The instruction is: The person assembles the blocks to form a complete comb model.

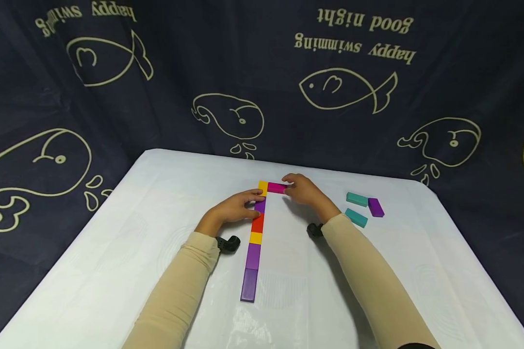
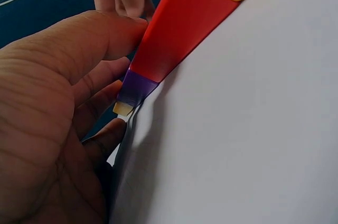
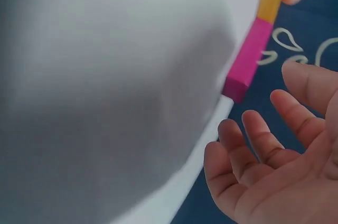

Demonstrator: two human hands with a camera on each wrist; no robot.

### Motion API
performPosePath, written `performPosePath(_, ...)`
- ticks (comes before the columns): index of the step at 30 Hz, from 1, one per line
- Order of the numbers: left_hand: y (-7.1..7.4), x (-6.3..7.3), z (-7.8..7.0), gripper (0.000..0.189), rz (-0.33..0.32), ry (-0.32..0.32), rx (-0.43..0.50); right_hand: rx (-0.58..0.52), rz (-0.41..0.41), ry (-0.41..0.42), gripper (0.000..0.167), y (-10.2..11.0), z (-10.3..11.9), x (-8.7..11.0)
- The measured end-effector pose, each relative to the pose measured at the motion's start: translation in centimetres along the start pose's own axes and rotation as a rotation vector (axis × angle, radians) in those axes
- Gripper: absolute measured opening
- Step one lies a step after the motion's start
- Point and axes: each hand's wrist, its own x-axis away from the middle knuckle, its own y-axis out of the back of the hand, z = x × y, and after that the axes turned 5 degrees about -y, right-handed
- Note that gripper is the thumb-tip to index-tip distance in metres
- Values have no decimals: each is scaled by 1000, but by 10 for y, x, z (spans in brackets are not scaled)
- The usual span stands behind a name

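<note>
A line of blocks runs up the table, with purple blocks [image 1: 252, 257], a small yellow block [image 1: 255, 238], a red block [image 1: 258, 223] and another yellow block [image 1: 263, 186] at the far end. From that end a magenta block [image 1: 276, 187] extends to the right, making a corner. My left hand [image 1: 236, 207] lies along the line's left side, its thumb against the red block [image 2: 179, 28] and its fingers reaching the purple and yellow blocks. Beside the magenta block's free end [image 3: 247, 57] is my right hand [image 3: 280, 160], fingers loosely bent and apart from it, holding nothing.
Right of the right hand lie two teal blocks [image 1: 356, 218] and a purple block [image 1: 376, 207]. The white-covered table [image 1: 113, 252] ends at a dark blue cloth [image 1: 279, 131] printed with fish and whales. Each wrist wears a black camera [image 1: 229, 244].
</note>
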Motion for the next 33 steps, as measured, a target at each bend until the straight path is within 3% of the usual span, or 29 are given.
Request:
performPosePath(10,-5,0,0,53,-8,9,17,-42,-97,40,45,32,-39,55)
performPosePath(19,-5,2,0,53,-16,-11,6,36,-134,55,44,57,-88,101)
performPosePath(26,-4,2,0,53,-23,-24,-4,33,-97,18,46,69,-114,119)
performPosePath(33,-5,3,-1,53,-24,-20,1,63,-54,-18,44,73,-128,124)
